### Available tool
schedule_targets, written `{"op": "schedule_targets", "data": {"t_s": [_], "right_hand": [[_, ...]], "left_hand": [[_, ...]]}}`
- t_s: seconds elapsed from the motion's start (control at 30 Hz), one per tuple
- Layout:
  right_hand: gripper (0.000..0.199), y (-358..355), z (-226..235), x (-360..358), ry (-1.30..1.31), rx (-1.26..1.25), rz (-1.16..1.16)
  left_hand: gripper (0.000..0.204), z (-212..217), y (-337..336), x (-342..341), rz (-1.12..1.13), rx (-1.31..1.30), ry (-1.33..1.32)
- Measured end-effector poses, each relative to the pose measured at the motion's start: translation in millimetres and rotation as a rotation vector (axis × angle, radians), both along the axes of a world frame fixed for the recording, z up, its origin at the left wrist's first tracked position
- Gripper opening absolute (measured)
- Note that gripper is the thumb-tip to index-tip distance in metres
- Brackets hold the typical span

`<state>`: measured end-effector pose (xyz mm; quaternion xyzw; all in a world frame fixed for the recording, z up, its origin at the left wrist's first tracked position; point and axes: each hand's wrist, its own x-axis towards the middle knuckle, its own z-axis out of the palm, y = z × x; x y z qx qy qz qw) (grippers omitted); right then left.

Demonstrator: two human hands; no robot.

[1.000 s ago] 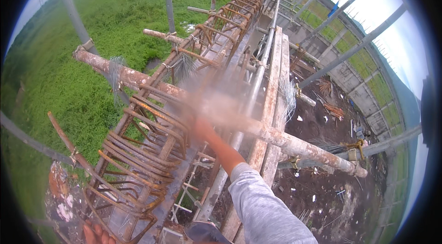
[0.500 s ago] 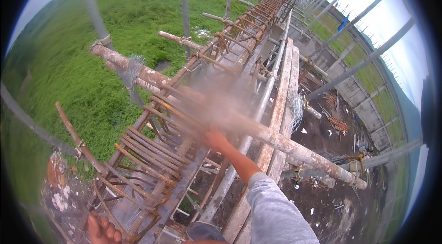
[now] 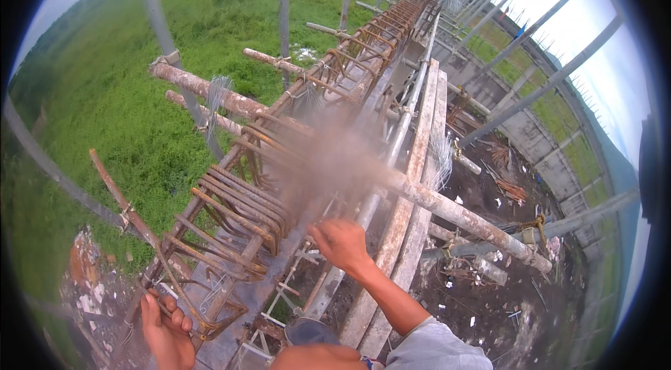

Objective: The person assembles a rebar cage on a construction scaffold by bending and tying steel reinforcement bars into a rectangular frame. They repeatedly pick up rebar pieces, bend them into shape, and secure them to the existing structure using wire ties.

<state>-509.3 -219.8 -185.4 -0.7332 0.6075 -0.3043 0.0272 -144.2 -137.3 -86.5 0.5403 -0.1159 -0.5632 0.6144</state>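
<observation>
Both hands are up in frame: my left hand [image 3: 170,336] sits at the lower left, fingers half-curled and pointing upward, right by the nearest rusty bars, though I can't tell whether it grips one. Over to the centre, and my right hand [image 3: 340,244] shows me its back, fingers bent in loosely and aimed left; what they hold, if anything, I can't tell. Behind it, my right forearm [image 3: 395,300] slants up from the grey sleeve [image 3: 440,347] at the lower right. Left of centre, there are the rusty stirrups [image 3: 244,206], bunched side by side. A blurred patch hides what's just above my right hand; the mottled pipe [image 3: 465,215] emerges beyond, crossing the planks [image 3: 402,227].
</observation>
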Motion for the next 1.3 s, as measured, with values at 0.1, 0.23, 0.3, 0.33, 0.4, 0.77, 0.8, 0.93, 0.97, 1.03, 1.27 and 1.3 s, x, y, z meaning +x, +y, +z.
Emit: {"op": "schedule_targets", "data": {"t_s": [0.1, 0.23, 0.3, 0.33, 0.4, 0.77, 0.8, 0.93, 0.97, 1.03, 1.27, 1.3], "right_hand": [[0.041, 21, 81, -39, 0.194, -0.285, -0.177], [0.092, -2, 125, -119, 0.492, 0.251, -0.314], [0.084, -26, 118, -140, 0.393, 0.614, -0.384], [0.073, -31, 116, -149, 0.405, 0.582, -0.296], [0.064, -48, 120, -162, 0.302, 0.708, -0.125], [0.054, -52, 103, -188, 0.284, 0.778, -0.166], [0.054, -53, 103, -190, 0.314, 0.767, -0.157], [0.052, -57, 111, -191, 0.276, 0.804, -0.151], [0.052, -57, 115, -191, 0.275, 0.868, -0.146], [0.048, -57, 121, -191, 0.25, 0.908, -0.114], [0.037, -56, 118, -197, 0.167, 0.825, -0.097], [0.037, -55, 117, -198, 0.145, 0.827, -0.087]], "left_hand": [[0.035, 14, 1, 7, -0.137, 0.073, -0.097], [0.031, 67, -6, 37, -0.94, 0.349, -1.01], [0.029, 97, -6, 46, -1.052, 0.14, -1.575], [0.028, 111, -4, 45, -0.835, -0.055, -1.73], [0.027, 134, -18, 36, -0.706, -0.097, -1.575], [0.081, 61, -148, -195, -0.917, -0.306, -1.794], [0.079, 55, -148, -200, -0.889, -0.307, -1.843], [0.07, 45, -149, -199, -0.974, -0.279, -1.875], [0.067, 45, -150, -200, -0.993, -0.276, -1.86], [0.062, 45, -151, -202, -0.985, -0.239, -1.887], [0.049, 38, -149, -214, -0.935, -0.299, -2.085], [0.048, 37, -149, -215, -0.928, -0.31, -2.12]]}}
